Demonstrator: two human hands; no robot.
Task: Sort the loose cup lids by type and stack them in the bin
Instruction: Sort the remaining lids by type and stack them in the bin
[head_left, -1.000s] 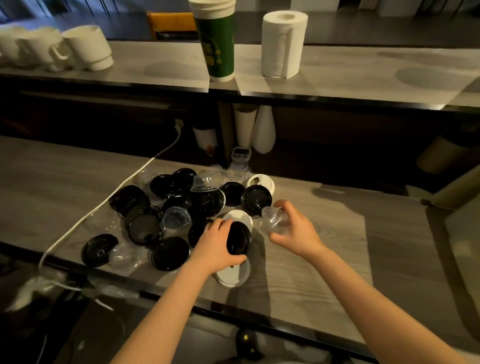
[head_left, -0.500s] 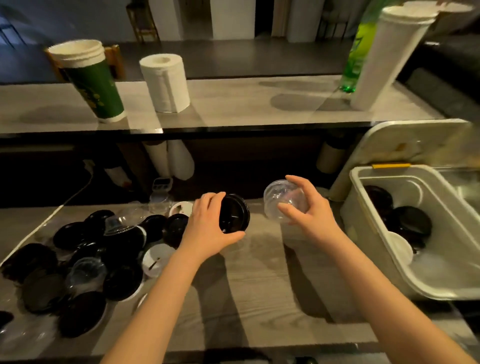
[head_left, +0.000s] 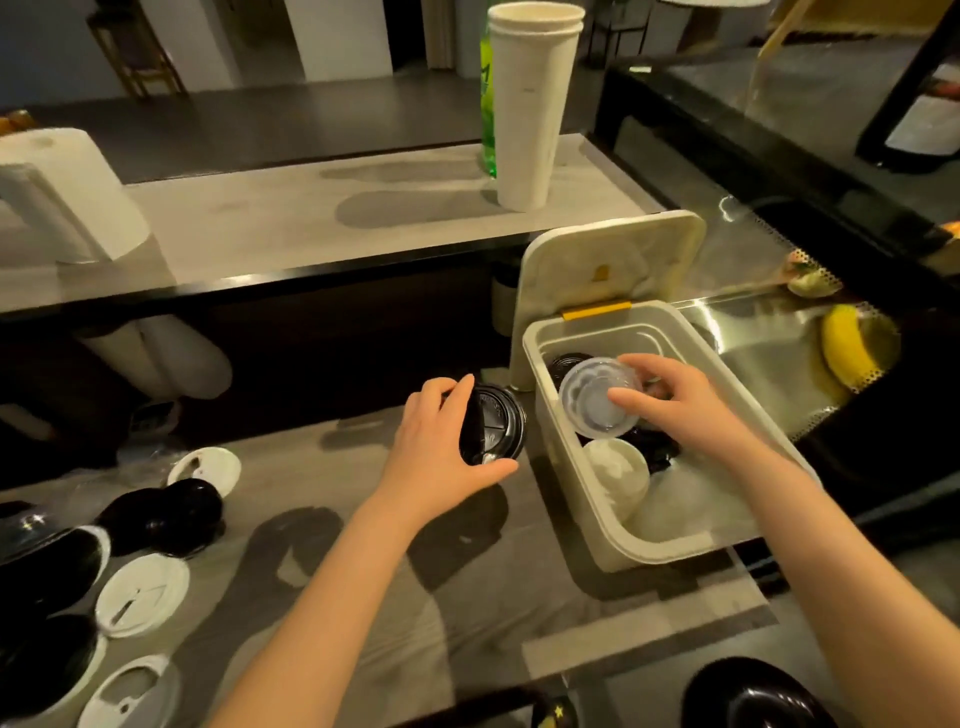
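My left hand (head_left: 441, 447) grips a black cup lid (head_left: 493, 428) on edge, just left of the white bin (head_left: 587, 499). My right hand (head_left: 675, 410) holds a clear dome lid (head_left: 592, 402) over the bin's inside, fingers curled round its rim. Inside the bin lie black lids (head_left: 649, 447) and a white lid (head_left: 615, 470). Loose black lids (head_left: 161, 512) and white lids (head_left: 143, 595) lie in a heap on the counter at the lower left.
The bin's hinged cover (head_left: 608, 265) stands open behind it. A stack of tall white cups (head_left: 530, 109) and a paper towel roll (head_left: 67, 192) stand on the raised shelf. A metal sink with a banana (head_left: 847, 353) lies to the right.
Both hands moved right from the lid heap. The right hand carried the clear lid over the bin; the left hand brought the black lid up beside the bin's left wall.
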